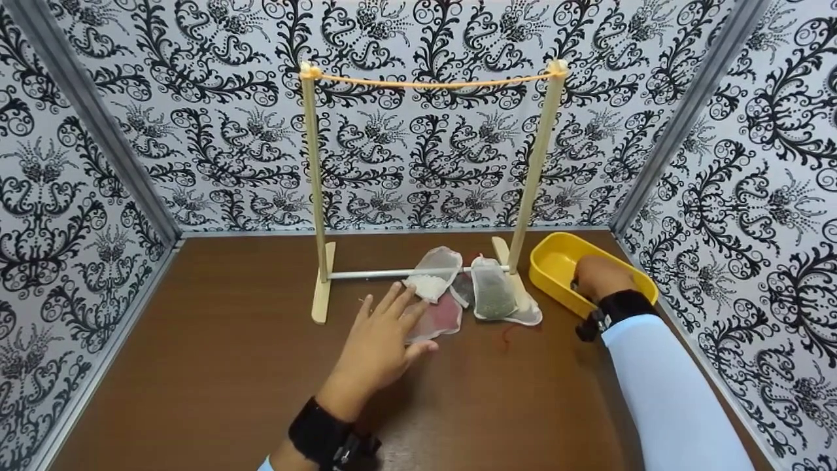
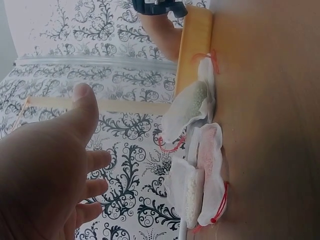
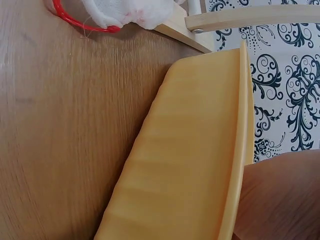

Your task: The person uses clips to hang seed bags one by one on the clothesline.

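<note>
On a brown wooden tabletop [image 1: 216, 366] walled with black-and-white patterned panels, a person's left hand [image 1: 382, 337] hovers with fingers straight and spread, its tips at the edge of a reddish mesh pouch [image 1: 437, 319] and holding nothing. To the right, the right hand [image 1: 598, 276] dips into a yellow tray [image 1: 556, 261]; its fingers are hidden behind the rim, so whether it grips anything cannot be told. Just beyond the left hand, the pouches lie in a loose heap at the foot of a small wooden drying rack [image 1: 315, 196]: the reddish one nearest, a white-filled pouch [image 1: 433, 273] and a green-filled pouch [image 1: 492, 293] resting against the rack's low metal crossbar [image 1: 373, 274]. Farther up, the orange cord [image 1: 431, 83] strung between the two posts carries nothing. Judged from this, no pouch hangs yet, and all the hanging appears to remain ahead.
</note>
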Available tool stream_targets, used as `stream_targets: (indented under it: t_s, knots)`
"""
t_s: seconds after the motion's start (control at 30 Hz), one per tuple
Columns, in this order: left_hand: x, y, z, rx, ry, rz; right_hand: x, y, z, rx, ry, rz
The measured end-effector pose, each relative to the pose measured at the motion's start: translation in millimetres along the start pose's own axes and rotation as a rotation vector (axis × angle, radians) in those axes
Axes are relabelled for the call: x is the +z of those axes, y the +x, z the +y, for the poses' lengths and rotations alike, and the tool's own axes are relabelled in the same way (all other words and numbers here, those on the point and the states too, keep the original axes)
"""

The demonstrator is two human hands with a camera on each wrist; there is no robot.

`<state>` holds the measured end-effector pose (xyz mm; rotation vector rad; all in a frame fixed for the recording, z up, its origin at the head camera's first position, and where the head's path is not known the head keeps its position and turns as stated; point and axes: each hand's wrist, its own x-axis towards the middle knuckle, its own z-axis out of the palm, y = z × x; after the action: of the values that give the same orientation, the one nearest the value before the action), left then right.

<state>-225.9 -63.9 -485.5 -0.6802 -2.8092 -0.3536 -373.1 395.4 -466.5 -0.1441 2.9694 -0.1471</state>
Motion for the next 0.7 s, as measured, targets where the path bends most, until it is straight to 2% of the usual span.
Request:
stream_targets:
  t_s: [0.1,0.4,0.57,0.7]
  knots:
    - [-1.4,0.5,-1.5,0.0,-0.002,0.003,1.3,2.9,0.4,0.013,0.002,0.008]
    - [-7.6,0.2,-8.2,-0.025,0.0,0.017,5.8,9.5,3.0,-0.063,0.05,0.081]
    - [-11.8,-0.5,-14.7,-0.048,-0.002,0.023,6.4,5.8,2.6,-0.043,0.14,0.077]
    - [-14.3,-1.0,-26.1,-0.097,0.016,0.019,4.2,1.9,0.5,-0.016,0.248,0.085]
